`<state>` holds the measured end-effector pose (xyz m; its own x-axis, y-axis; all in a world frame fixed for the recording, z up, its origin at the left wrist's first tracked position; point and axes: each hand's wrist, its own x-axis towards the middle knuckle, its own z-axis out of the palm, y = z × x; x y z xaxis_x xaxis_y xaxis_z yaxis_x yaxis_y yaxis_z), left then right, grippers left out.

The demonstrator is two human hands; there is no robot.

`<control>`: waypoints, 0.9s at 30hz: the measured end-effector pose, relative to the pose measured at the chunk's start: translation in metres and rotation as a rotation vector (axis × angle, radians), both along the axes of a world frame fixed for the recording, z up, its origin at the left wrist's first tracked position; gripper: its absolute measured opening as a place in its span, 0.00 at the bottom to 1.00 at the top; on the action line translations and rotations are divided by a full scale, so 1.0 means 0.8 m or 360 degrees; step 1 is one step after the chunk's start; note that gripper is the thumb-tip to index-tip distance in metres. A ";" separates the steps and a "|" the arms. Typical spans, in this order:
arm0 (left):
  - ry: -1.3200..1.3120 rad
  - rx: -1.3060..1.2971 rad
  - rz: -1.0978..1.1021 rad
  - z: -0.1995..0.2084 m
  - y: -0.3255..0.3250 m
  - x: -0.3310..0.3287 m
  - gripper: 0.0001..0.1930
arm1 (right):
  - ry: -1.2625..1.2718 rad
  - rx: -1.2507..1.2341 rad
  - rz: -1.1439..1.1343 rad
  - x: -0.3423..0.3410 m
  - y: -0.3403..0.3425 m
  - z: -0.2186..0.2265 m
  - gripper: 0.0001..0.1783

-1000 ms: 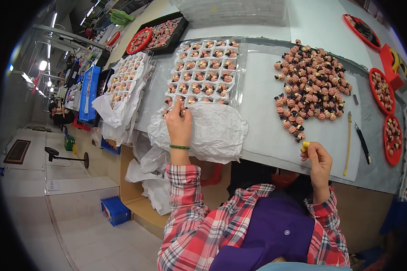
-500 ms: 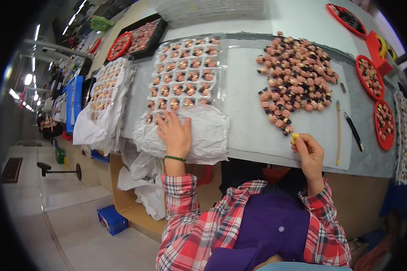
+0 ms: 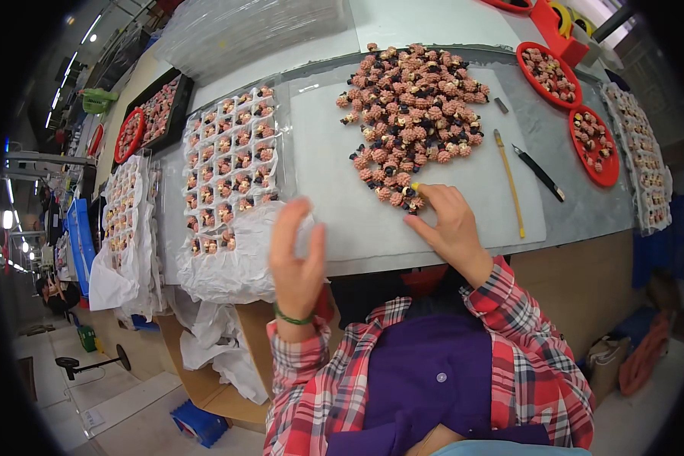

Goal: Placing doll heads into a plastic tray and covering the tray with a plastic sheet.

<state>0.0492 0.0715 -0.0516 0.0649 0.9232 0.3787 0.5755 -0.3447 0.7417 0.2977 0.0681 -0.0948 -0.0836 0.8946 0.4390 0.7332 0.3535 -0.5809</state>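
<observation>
the right hand (image 3: 448, 228) rests on the white mat (image 3: 463, 182) close to the near edge of the tabletop (image 3: 577, 190), its fingers reaching into the nearest fringe of the heap of small pink and dark pieces (image 3: 414, 106). a yellow tip shows at one fingertip, probably a finger cover for better hold on such small parts. whether the grip has closed on a piece i cannot tell, since the fingertips are buried among the pieces.

the left hand (image 3: 296, 258) hangs in the air over the near edge, fingers spread and loosely curled, holding nothing. a green band sits on its wrist. it is just beside the compartment tray (image 3: 232, 171), which lies left of the mat with one piece per cell. its near rows are covered by crumpled white wrapping (image 3: 228, 262) that spills over the tabletop's edge, likely folded back to bare the cells.

the heap sits toward the far side of the mat, within the right hand's reach, and the tray lies beside it so pieces can be carried across with a short move. a yellow stick (image 3: 509, 182) and a black pen-like tool (image 3: 539, 173) lie on the mat's right side, untouched. red dishes (image 3: 594, 137) with more pieces stand toward the right edge, and further filled trays (image 3: 121, 213) line the left edge.
</observation>
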 end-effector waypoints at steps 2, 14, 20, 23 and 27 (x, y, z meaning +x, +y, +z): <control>-0.0234 -0.0213 -0.0306 -0.001 -0.001 0.034 0.17 | 0.0006 0.0025 0.0046 -0.001 0.000 0.002 0.26; -0.1283 -0.1188 -0.0625 -0.046 0.001 0.100 0.13 | 0.0681 -0.0075 0.0258 -0.001 -0.027 0.030 0.27; -0.1885 -0.1559 -0.0697 -0.049 -0.006 0.095 0.18 | 0.0638 -0.0007 0.0270 -0.005 -0.025 0.023 0.25; -0.1906 -0.1606 -0.0700 -0.041 -0.006 0.093 0.20 | 0.0675 -0.0005 0.0284 -0.009 -0.025 0.026 0.24; -0.1594 -0.1250 -0.0558 -0.004 -0.005 0.083 0.15 | 0.0721 -0.0054 0.0254 -0.003 -0.024 0.016 0.24</control>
<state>0.1154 0.0675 -0.0548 0.3510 0.9095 -0.2227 -0.3669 0.3524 0.8609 0.2950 0.0486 -0.0819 -0.0279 0.9007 0.4336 0.3417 0.4162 -0.8426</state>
